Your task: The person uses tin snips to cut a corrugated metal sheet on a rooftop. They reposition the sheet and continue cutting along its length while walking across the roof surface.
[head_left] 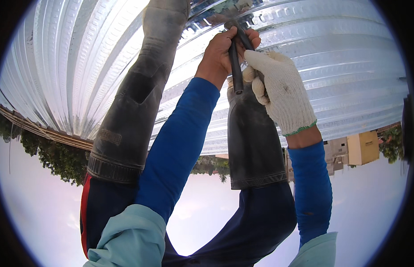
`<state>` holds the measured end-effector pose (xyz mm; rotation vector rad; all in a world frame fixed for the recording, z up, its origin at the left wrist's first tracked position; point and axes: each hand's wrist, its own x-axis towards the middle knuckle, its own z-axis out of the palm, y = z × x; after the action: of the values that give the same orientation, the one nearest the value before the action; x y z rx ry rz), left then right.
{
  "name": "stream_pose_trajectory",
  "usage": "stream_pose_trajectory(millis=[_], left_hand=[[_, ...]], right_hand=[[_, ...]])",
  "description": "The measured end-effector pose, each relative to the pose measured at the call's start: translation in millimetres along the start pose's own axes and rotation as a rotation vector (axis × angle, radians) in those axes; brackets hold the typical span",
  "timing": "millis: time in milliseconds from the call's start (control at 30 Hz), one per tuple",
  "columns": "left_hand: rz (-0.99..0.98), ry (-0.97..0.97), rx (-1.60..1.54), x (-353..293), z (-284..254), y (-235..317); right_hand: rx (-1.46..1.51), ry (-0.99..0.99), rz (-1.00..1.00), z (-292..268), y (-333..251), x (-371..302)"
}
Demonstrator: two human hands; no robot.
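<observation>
At upper centre, a bare left hand [218, 54] and gloved right hand [280, 86] grip a black tool [236, 66] over ridged metal [345, 75].

This is an outdoor work site, most likely a building or roofing job. Ribbed, shiny metal sheets [345, 75] spread out as one broad surface, ending at the left in a brownish edge [42, 133]. Beyond them are leafy trees [53, 155], a yellowish building [364, 148] and open, pale sky [42, 213]. Tall black boots [127, 111], a knitted work glove [284, 86] and a dark-handled hand tool [236, 73] also suit such a place.
</observation>
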<state>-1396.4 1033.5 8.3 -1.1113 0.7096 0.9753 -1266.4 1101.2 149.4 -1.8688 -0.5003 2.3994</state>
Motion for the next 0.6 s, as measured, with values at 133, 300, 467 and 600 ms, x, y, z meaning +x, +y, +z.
stream_pose_trajectory(millis=[133,300,467,600], left_hand=[[0.103,0.005,0.097,4,3,-6],[0.05,0.066,-0.035,0,9,-9],[0.033,0.098,-0.033,1,13,-6],[0.072,0.15,0.057,5,12,-8]], right_hand=[[-0.121,-0.033,-0.125,-5,-19,3],[-0.133,0.211,0.227,20,-34,3],[-0.141,0.25,0.306,30,-35,3],[-0.042,0.245,0.288,31,-31,-1]])
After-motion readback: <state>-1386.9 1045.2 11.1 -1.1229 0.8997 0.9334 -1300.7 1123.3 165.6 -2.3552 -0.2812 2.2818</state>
